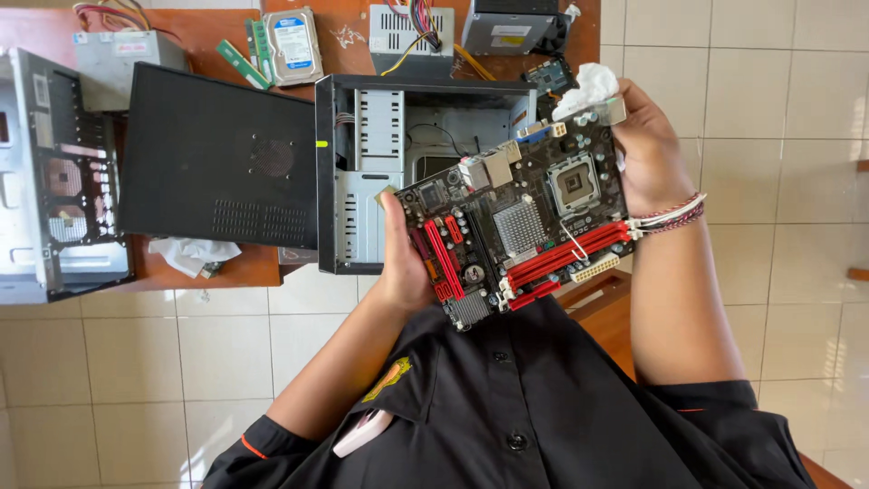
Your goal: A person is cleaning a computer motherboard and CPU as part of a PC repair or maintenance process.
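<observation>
Both hands are holding a motherboard (516, 222) up in the air, between the person's chest and the open computer case (380, 172) on the tabletop (235, 267). The left hand (403, 263) is grasping the lower left edge, with the thumb lying over the black face near the red slots. The right hand (647, 149) is gripping the upper right corner, and a white tissue (588, 86) is pinched between its fingers and the board.

Only the edges are carrying the board, so it is hanging free above the floor tiles (181, 362). If one hand is loosening, the board is probably going to swing on the other hand and fall, and the tiles look hard. The left thumb is pressing close to small parts, which could bend or break a pin if the grip gets stronger. The open square socket (575, 186) near the right hand has no cover; a fingertip or the tissue slipping over it could damage its contacts or leave fibres there. A thin white wire (570, 243) is lying loose across the red slots, and it might catch on something.

Behind the board, the case is lying on its side with its black panel (217, 154) next to it. A hard drive (294, 45), green memory sticks (243, 63) and power supplies (412, 32) are spread on the tabletop further away, and a second case (59, 177) is lying at the left edge.
</observation>
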